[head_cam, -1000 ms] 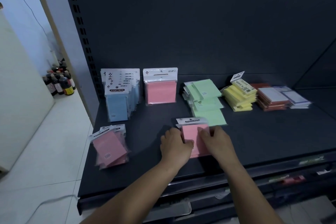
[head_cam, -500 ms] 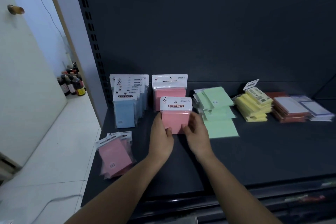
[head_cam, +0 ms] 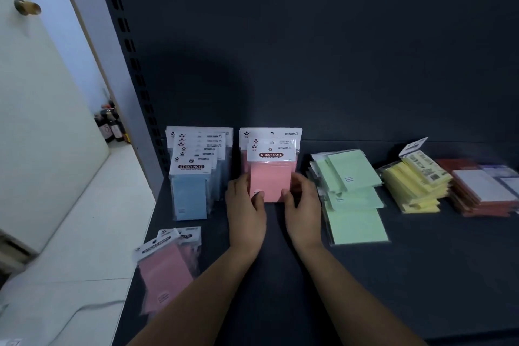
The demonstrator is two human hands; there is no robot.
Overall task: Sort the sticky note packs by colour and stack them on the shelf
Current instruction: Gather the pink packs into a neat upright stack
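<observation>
A pink sticky note pack (head_cam: 271,177) stands upright on the dark shelf (head_cam: 421,275), set against the front of the upright pink row (head_cam: 269,135). My left hand (head_cam: 245,208) grips its left edge and my right hand (head_cam: 303,206) grips its right edge, thumbs on the front. A row of upright blue packs (head_cam: 193,177) stands just to the left. Loose pink packs (head_cam: 165,267) lie flat near the shelf's front left corner. Green packs (head_cam: 351,194) lie in a loose pile to the right.
Yellow packs (head_cam: 415,180) and a red and white stack (head_cam: 483,191) lie at the far right. The shelf's back panel (head_cam: 309,50) rises behind the rows. Left of the shelf are a white floor (head_cam: 70,247), a door and several bottles (head_cam: 109,126).
Both hands lifted the pink pack from flat on the shelf front, turned it upright and carried it back to the pink row. The view has moved closer to the shelf.
</observation>
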